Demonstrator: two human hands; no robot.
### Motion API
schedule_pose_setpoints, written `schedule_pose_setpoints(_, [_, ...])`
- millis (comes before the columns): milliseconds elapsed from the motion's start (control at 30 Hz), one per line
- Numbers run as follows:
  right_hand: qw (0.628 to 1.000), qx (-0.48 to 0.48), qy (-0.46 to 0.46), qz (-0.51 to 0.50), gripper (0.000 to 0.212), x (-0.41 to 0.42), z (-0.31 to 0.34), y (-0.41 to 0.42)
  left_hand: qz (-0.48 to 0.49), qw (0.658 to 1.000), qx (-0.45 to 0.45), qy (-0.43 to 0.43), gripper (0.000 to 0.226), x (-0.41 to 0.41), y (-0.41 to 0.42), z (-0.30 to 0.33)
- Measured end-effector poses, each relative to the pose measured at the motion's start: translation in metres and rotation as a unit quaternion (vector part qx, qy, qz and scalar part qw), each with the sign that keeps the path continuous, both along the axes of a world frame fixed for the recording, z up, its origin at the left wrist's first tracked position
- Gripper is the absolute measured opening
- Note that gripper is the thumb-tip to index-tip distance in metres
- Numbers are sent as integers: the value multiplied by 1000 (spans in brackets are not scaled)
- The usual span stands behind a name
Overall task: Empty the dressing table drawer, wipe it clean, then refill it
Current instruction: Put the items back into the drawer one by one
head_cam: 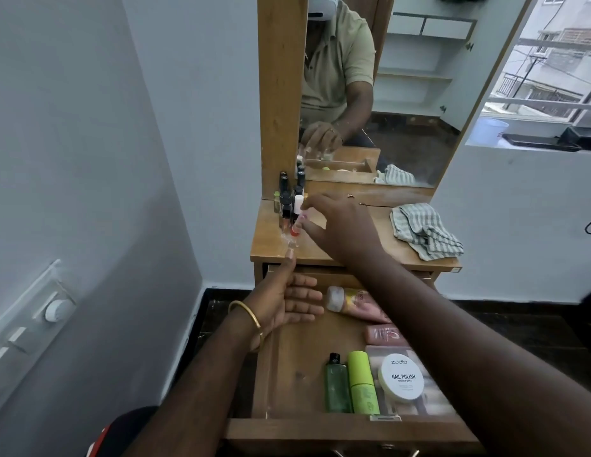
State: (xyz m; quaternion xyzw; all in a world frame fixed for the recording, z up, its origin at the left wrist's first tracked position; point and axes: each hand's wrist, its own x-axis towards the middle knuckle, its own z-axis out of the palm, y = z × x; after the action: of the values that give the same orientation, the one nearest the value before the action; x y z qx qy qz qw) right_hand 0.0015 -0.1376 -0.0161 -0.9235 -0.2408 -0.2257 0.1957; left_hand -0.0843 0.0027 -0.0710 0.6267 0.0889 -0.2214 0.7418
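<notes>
The wooden drawer (320, 430) is pulled out below the dressing table top (271, 232). Along its right side lie a pink tube (356, 303), a dark green bottle (337, 384), a lime green bottle (361, 380) and a white nail polish wipes jar (401, 377). My right hand (340, 225) reaches over the table top, its fingertips pinched on a small pink nail polish bottle (301, 218) beside a cluster of nail polish bottles (287, 199). My left hand (287, 301) hovers open over the drawer's bare left side, thumb up against the table edge.
A striped cloth (426, 232) lies crumpled on the table's right side. The mirror (412, 127) stands behind the table, and a window opens to its right. A white wall with a switch panel (40, 311) runs close on the left. The floor is dark.
</notes>
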Motion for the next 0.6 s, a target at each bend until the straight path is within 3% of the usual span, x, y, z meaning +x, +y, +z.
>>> schedule_pose_setpoints(100, [998,50,16,21,15,-9,-1,-12,6,1000,-5,3,82,-1,-3,-1])
schedule_pose_setpoints(267, [970,222,61,74,22,-44,-27,-53,41,999,-35,4,77,-2,-7,1])
schedule_pose_setpoints(433, [918,332,212,44,18,-59,-68,-80,27,999,13,11,75,-3,-14,-1])
schedule_pose_setpoints(500, [918,283,273,40,19,-60,-72,-89,7,998,63,25,76,-4,-16,-4])
schedule_pose_setpoints(600, [941,98,322,34,26,-63,-78,-96,-23,988,149,37,82,-7,-21,-8])
